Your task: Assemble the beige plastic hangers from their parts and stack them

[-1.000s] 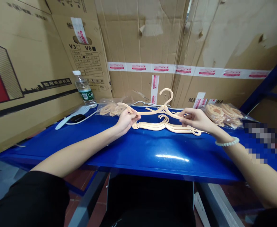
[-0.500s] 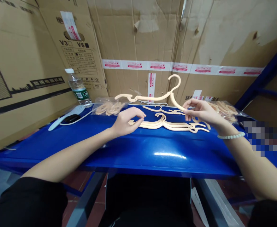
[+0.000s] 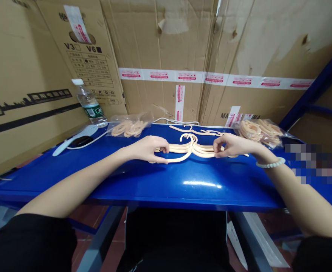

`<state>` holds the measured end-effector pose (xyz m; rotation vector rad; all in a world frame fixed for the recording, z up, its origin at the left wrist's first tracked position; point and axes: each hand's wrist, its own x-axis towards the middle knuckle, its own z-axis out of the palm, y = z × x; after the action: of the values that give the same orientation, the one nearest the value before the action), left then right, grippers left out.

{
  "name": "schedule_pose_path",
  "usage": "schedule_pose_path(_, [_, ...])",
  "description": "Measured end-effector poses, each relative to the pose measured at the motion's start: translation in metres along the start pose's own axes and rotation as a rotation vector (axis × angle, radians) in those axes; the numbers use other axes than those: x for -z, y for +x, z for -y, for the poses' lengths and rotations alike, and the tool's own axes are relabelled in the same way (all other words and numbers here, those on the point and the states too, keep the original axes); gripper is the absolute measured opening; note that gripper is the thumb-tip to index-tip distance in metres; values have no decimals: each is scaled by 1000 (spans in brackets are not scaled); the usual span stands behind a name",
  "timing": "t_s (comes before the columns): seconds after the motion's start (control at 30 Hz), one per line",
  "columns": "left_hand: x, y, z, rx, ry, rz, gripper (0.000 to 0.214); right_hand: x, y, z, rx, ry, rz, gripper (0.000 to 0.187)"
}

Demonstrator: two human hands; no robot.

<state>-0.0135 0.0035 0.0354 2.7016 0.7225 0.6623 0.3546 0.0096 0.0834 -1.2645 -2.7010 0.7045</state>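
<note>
A cream plastic clothes hanger (image 3: 180,159) lies at the front of a small stack of like hangers (image 3: 179,148) on the blue table, its hook beside theirs. My left hand (image 3: 147,148) is closed around its left arm, with the thumb in front and the fingers curled over the stack's left end. On the right, my right hand (image 3: 232,145) pinches the same hanger's other arm between thumb and fingers. The hanger's outer ends are partly covered by my hands. Just behind the stack lies another hanger (image 3: 200,132).
Clear bags of cream parts lie at the back left (image 3: 129,126) and back right (image 3: 261,130) of the blue table (image 3: 154,185). A water bottle (image 3: 92,107), a pale blue hairbrush (image 3: 76,139) and a black object (image 3: 82,141) are at the left. Cardboard (image 3: 160,45) walls the back.
The hanger that my right hand held up in the air has come down to the front of the stack. My left hand has closed on its left arm.
</note>
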Motion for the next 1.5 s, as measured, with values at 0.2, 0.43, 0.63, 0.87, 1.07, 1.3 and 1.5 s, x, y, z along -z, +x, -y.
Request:
schedule_pose_path(0.2, [-10,0,-3,-35,85,68,9,-8,3,3,-29,-119,83,18])
schedule_pose_path(0.43, [-18,-2,5,-44,170,-11,11,-12,6,-5,-94,-237,55,14])
schedule_pose_path(0.63, [-23,-1,6,-12,117,-84,14,-10,6,-5,-131,-304,8,9])
schedule_pose_path(0.87, [-27,1,12,19,243,-107,18,-9,7,-4,-151,-305,-2,12])
schedule_pose_path(1.07, [-31,0,14,25,242,-117,14,-7,6,-3,-177,-338,-24,10])
schedule_pose_path(1.3, [-33,0,11,39,213,-165,17,-2,4,-9,-168,-327,-50,5])
schedule_pose_path(1.5, [-35,-1,-23,-117,179,-48,31,15,-10,-10,-176,-320,-108,9])
